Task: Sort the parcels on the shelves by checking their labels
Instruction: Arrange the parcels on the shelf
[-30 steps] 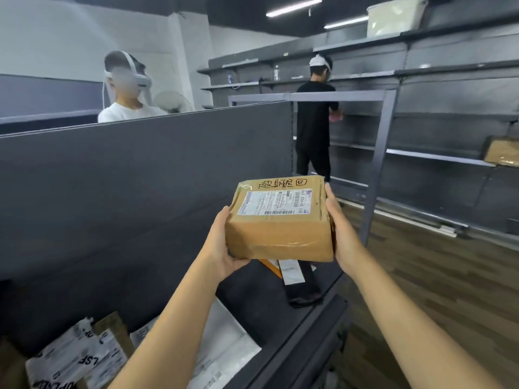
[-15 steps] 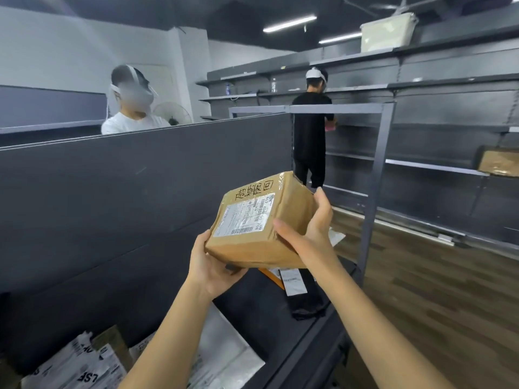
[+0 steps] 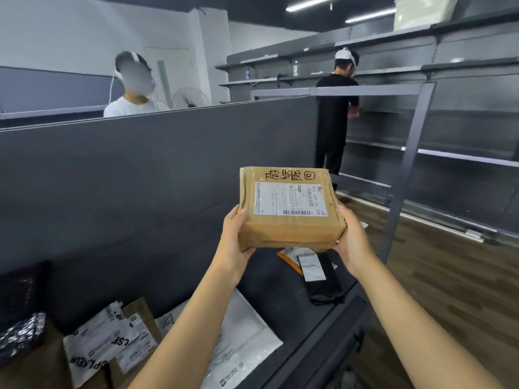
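Note:
I hold a brown cardboard parcel up in front of me, above a dark shelf. Its top faces me, with a white shipping label and black handwriting above it. My left hand grips the parcel's left side and my right hand grips its right side. On the shelf below lie a black bag parcel with a white label and an orange envelope. White plastic mailers and a small carton lie at the near left.
A tall dark back panel runs along the shelf's left. A grey metal frame post stands at its far end. Two people with headsets stand beyond: one behind the panel, one at the far wall shelves. Wooden floor lies right.
The parcel, tilted to the left half a second ago, is turned back square with its label facing me. My right hand has gone from the front face to the right side.

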